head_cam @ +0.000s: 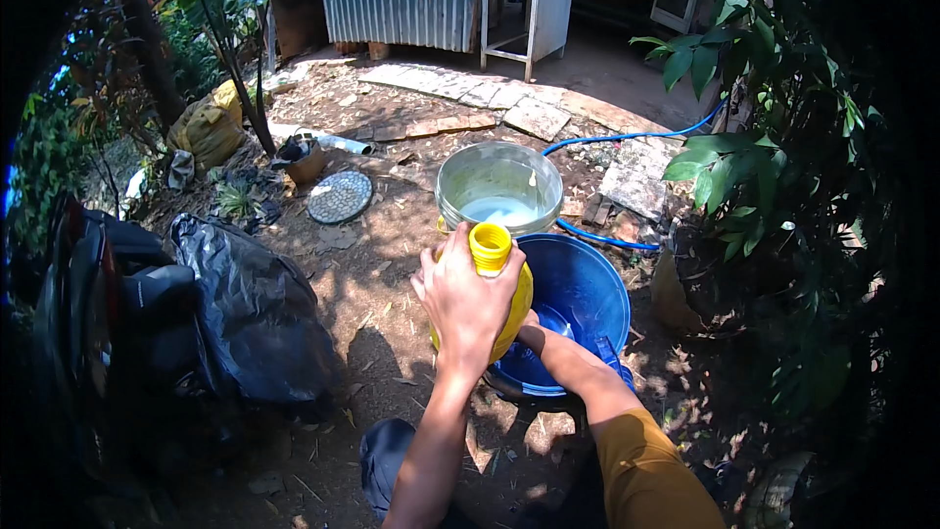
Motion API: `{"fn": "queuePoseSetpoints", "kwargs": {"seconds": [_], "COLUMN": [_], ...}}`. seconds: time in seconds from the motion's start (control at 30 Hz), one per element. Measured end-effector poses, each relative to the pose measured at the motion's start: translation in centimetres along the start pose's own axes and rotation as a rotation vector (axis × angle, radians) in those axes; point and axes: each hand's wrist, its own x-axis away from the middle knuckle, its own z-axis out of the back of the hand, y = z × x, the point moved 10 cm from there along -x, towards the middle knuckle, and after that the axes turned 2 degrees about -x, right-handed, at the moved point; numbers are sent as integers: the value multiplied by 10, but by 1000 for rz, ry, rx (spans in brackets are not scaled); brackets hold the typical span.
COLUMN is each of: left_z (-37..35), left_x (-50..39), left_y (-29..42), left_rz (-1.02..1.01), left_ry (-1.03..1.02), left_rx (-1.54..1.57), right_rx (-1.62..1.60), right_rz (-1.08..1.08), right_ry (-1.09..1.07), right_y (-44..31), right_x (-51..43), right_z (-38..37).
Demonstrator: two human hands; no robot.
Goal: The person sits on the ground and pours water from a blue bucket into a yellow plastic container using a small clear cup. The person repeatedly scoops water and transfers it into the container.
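My left hand [470,286] is closed around the upper part of a yellow plastic jug [523,301], just below its uncapped neck. The jug is upright or slightly tilted, in front of a blue plastic bucket [598,279]. My right hand [534,325] reaches in behind the jug's lower side, over the blue bucket; its fingers are mostly hidden, so its hold cannot be told. Beyond the jug stands a greyish, translucent round tub [448,191] with cloudy whitish liquid [507,211] inside. Something small and whitish shows inside the blue bucket.
A blue hose [624,137] runs behind the tub. A round pebbled slab [339,197] and a potted plant [305,162] lie up left, and a black plastic-covered object [257,308] stands left. Leafy branches [756,169] hang at right. Paving slabs [536,117] cross the ground ahead.
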Motion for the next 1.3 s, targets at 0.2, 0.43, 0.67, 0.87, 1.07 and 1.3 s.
{"fn": "queuePoseSetpoints", "kwargs": {"seconds": [0.2,0.43,0.67,0.87,1.07,1.3], "left_z": [6,11,16,12,12,-1], "left_x": [0,0,2,0,0,-2], "left_y": [3,0,8,5,4,-6], "left_rz": [-65,-37,-52,-42,-45,73], "left_ry": [66,61,106,66,83,-56], "left_rx": [2,17,-21,16,10,37], "right_rx": [-38,-216,-708,-1194,-1615,-1878], "right_rz": [32,91,200,212,175,55], "right_ry": [-26,-65,-141,-184,-174,-36], "right_y": [-9,-25,-62,-66,-20,19], "right_x": [6,12,-1,10,105,228], "right_z": [-10,-15,4,25,74,143]}}
